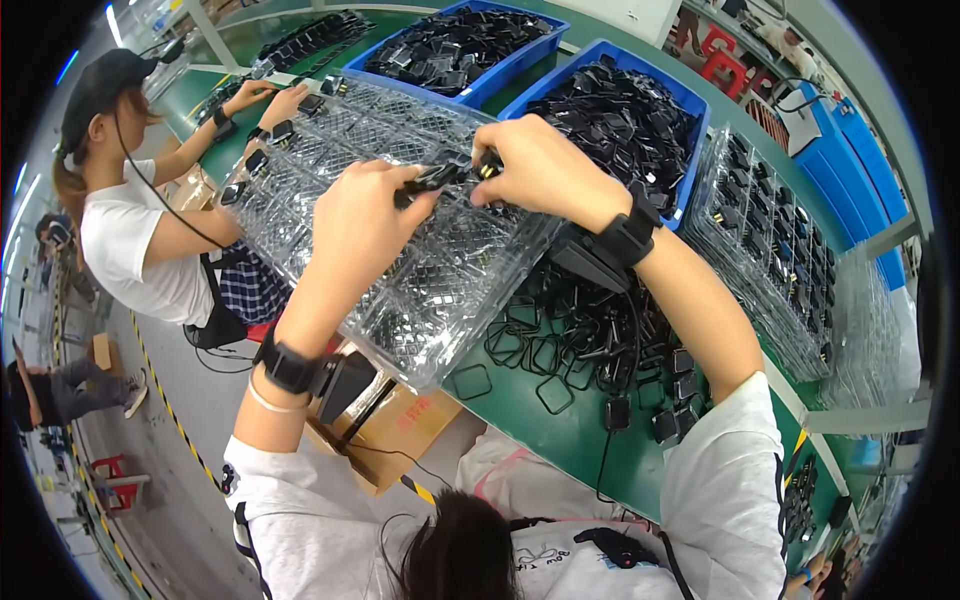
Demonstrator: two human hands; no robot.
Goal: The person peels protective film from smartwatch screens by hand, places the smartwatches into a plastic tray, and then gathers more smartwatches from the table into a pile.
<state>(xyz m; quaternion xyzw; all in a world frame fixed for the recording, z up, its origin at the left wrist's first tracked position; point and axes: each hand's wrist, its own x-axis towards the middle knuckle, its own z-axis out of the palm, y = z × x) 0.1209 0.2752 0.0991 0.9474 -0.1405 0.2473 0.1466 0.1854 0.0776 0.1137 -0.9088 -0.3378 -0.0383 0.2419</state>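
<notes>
Both my hands are over a clear plastic compartment tray (425,362), which is tilted across the table's left part. My left hand (362,215) pinches a small black plastic part (436,180) between thumb and fingertips. Close beside it, my right hand (545,168) grips a small black piece with gold-coloured spots (488,166). The two pieces almost meet; whether they touch I cannot tell. Much of the tray's middle looks free of black parts, while several black square pieces (258,160) sit along its far left edge. Each of my wrists wears a black strap with a device.
Two blue bins (697,150) heaped with black parts stand at the back. Stacked clear trays (775,250) of black pieces stand right. Thin black square frames (553,393) and a cable lie on the green table (530,445). A co-worker (160,200) reaches in at left; below sits a cardboard box (410,430).
</notes>
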